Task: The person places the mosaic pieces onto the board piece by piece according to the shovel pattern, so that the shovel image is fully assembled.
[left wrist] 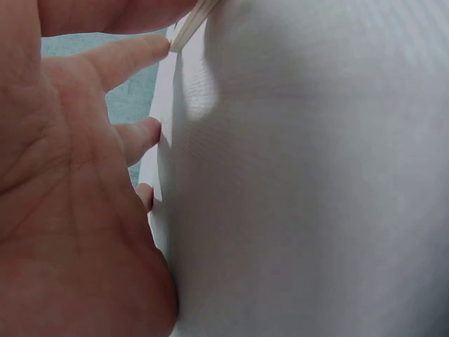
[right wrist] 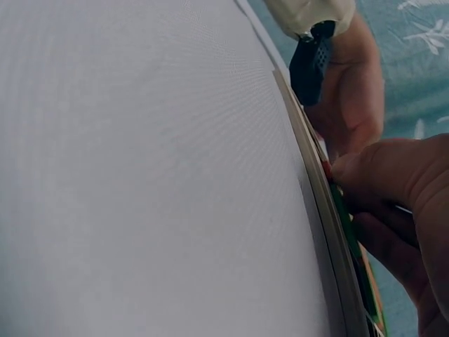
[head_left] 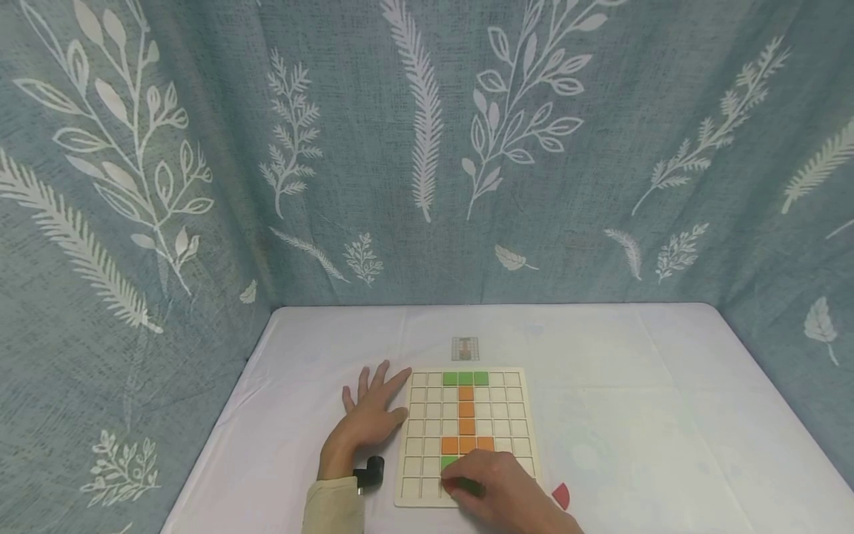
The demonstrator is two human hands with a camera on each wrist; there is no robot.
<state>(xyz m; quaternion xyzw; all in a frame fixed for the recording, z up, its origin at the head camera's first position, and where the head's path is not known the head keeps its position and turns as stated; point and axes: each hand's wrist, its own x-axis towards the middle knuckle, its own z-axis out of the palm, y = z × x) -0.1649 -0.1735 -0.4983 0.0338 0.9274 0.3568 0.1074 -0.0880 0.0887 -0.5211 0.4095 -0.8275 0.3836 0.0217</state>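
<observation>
A pale gridded board lies on the table, with green tiles along its top row and orange tiles down the middle and across below. My left hand, fingers spread, rests beside the board; its thumb and index finger touch the left edge. Over the lower rows my right hand pinches a small red piece at the board, its shape mostly covered by the fingers. Dark green shows between those fingers. In the right wrist view, the thumb meets the red piece just above the board's edge.
A red quarter-circle piece lies on the white table right of the board. Behind the board sits a small pattern card. A black device is on the left wrist. Blue-green leaf-patterned curtains surround the table.
</observation>
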